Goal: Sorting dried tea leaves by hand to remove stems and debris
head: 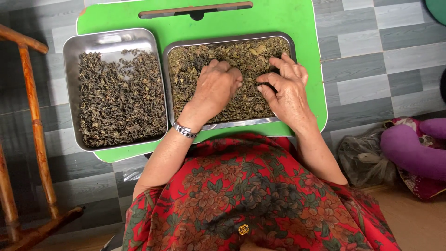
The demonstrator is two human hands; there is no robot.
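Note:
Two steel trays sit side by side on a green lap table (297, 18). The right tray (241, 123) holds a layer of dried greenish leaves (195, 60). My left hand (216, 88) lies palm down in these leaves, fingers curled into them. My right hand (288, 86) rests beside it, thumb and fingers bent and pinching at the leaves. The left tray (69, 51) holds darker, curled dried leaves (121, 97), with no hand near it. A metal watch (185, 130) is on my left wrist.
A wooden stand (35, 121) rises at the left over the grey tiled floor. A purple cushion (418, 148) and a grey plastic bag (362, 160) lie at the right. My red flowered garment (251, 200) fills the lower middle.

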